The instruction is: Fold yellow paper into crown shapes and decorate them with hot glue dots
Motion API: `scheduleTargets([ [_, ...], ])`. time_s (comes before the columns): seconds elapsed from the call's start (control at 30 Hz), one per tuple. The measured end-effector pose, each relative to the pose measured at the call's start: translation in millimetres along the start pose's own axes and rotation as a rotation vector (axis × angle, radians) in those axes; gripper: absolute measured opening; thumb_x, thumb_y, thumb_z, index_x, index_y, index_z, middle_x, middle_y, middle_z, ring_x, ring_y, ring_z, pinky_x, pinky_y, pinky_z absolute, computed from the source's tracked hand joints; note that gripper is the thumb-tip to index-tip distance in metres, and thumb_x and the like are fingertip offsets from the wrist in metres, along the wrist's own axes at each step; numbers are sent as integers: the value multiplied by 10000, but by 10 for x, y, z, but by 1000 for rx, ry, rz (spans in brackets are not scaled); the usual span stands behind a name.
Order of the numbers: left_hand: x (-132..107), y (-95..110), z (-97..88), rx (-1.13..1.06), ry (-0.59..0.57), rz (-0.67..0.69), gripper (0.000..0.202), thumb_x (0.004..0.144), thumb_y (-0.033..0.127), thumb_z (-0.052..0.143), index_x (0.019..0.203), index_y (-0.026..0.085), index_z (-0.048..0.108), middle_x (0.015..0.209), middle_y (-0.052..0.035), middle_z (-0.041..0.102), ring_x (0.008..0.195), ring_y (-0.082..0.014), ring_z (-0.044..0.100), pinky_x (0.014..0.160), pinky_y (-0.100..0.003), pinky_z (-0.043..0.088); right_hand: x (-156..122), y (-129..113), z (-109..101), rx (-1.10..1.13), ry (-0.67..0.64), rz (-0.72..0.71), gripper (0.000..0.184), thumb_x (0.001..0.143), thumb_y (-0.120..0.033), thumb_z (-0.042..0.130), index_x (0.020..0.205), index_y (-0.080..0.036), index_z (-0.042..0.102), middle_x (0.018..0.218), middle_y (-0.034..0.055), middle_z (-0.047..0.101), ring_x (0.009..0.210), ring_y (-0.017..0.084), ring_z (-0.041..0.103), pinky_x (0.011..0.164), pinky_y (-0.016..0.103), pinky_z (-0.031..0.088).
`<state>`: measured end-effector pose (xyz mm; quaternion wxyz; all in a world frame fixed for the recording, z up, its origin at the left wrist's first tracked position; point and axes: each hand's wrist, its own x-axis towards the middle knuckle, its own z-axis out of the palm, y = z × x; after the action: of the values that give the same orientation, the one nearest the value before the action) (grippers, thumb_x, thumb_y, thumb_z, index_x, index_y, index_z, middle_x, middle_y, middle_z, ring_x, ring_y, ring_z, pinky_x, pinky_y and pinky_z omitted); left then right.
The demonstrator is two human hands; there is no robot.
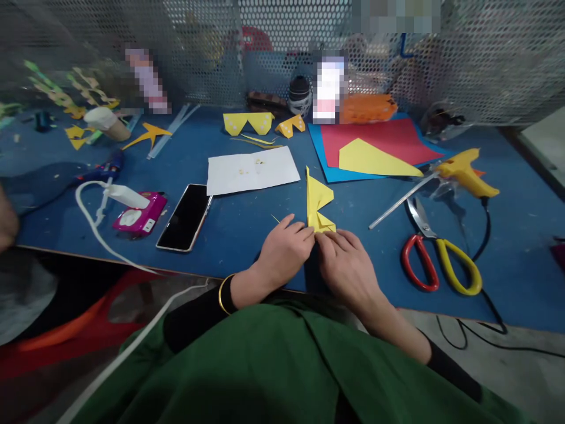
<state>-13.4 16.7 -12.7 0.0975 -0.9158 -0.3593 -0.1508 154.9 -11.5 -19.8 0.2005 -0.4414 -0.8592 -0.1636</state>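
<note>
A folded yellow paper cutout [318,194] lies on the blue table, its long straight edge on the left and a notch cut into its right side. My left hand [286,248] has its fingers closed at the paper's lower left edge. My right hand [346,262] pinches the lower end, its thumb and fingers meeting the left fingertips. Part of the paper's bottom is hidden by the fingers. Just beyond it lies a white sheet [253,172] with small yellow scraps on it. Scissors [421,221] with one red and one yellow handle rest to the right.
A yellow glue gun [463,171] with a clear stick lies right, its black cord trailing. Coloured paper sheets [366,135] and yellow mask-shaped cutouts [248,123] sit at the back. A phone [185,218] and a pink power socket [140,215] are left. Another person's hand [6,218] shows far left.
</note>
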Motion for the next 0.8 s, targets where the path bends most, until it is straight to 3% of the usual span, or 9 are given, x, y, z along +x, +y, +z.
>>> scheduleTargets([
  [0.17,64,-27,8,5,-88,-44,212,978,85,524,1067,95,716,1111,-86,763,1012,-216,692,1034,-406,483,8,-45,74,-10,-35,25,328,917,-52,428,1161,19,634,1099,192,748,1051,267,689,1024,413,468],
  [0.33,-88,-68,-17,-38,-102,-33,370,1050,258,447,1340,92,607,1403,-124,632,1275,-273,591,1060,-460,452,-97,-57,50,18,-137,41,453,917,-65,410,1338,46,534,1298,237,669,1248,315,611,1108,487,411],
  [0.53,-167,-89,-52,-98,-208,-60,482,1073,366,357,1438,102,529,1522,-106,519,1386,-296,498,1089,-496,424,-134,-141,-5,9,-166,138,459,947,-92,451,1391,17,491,1324,204,667,1272,333,598,1151,542,348],
  [0.8,-160,-68,-47,-125,-233,-77,488,1067,365,355,1446,109,528,1550,-98,481,1404,-301,475,1104,-500,413,-128,-163,-35,35,-106,254,444,939,-149,500,1367,-30,503,1282,170,699,1270,353,604,1169,584,309],
])
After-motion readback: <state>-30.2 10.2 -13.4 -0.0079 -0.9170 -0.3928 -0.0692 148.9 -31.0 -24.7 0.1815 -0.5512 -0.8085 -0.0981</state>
